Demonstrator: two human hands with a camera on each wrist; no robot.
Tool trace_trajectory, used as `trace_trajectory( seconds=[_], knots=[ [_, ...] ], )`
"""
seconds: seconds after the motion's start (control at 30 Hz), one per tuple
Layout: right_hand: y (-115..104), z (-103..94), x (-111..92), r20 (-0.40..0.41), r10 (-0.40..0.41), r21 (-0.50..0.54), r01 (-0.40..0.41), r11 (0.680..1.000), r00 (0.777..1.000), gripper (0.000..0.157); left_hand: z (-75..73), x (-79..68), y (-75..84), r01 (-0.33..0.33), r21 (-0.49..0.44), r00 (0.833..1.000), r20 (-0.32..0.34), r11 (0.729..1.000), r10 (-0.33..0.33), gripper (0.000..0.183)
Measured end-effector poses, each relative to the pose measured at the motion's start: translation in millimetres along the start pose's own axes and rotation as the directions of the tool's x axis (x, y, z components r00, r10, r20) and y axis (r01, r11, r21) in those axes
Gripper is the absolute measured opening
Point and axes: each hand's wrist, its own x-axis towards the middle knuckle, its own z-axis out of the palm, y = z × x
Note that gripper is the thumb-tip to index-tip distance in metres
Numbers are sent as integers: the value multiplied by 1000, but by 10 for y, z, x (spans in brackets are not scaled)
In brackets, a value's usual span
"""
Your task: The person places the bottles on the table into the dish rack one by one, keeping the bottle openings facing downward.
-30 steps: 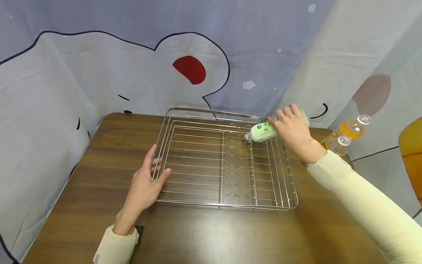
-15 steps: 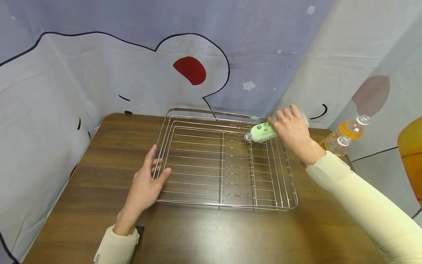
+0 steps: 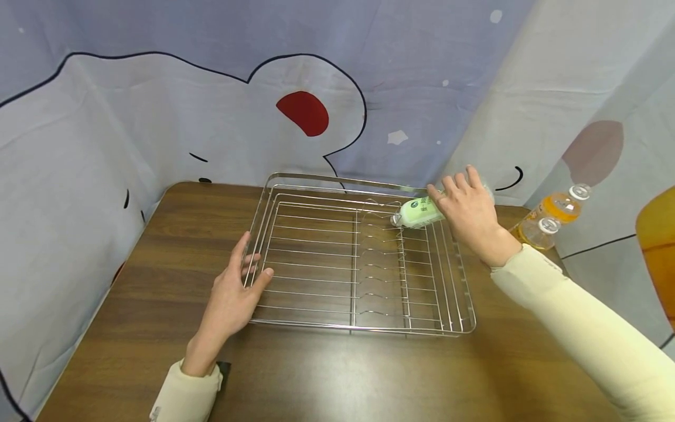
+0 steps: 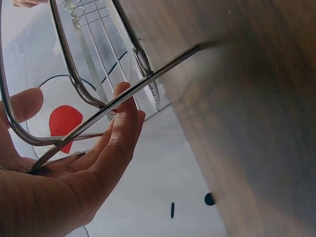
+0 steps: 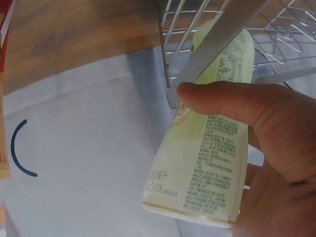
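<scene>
Your table point(image 3: 327, 375) is brown wood with stripy lines, and it fills most of the lower frame. Its upper left corner is round. A shiny patch glows at the bottom middle. In the middle of the frame, a big silver wire rack point(image 3: 351, 275) stands on it, and you can see brown wood through the gaps. At the right, two bottles point(image 3: 561, 208) stand close together near the edge.
</scene>
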Motion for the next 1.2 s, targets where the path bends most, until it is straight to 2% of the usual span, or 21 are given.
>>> trace_trajectory(
  seconds=[0.8, 0.9, 1.03, 1.2],
  knots=[
    [1, -84, -42, 29, 22, 13, -22, 1000, 999, 80, -5, 1, 5, 6, 4, 1000, 6, 1000, -7, 89],
    [14, -124, -73, 8, 27, 24, -27, 999, 1000, 76, -7, 0, 2, 7, 6, 1000, 10, 1000, -7, 89],
    [39, -191, -147, -74, 29, 50, -26, 998, 997, 69, -10, -1, -1, 10, 7, 1000, 15, 1000, -10, 90],
    [52, -287, -301, -152, 43, 81, -31, 996, 987, 72, -8, 3, 0, 10, 9, 1000, 18, 1000, -10, 90]
  ],
)
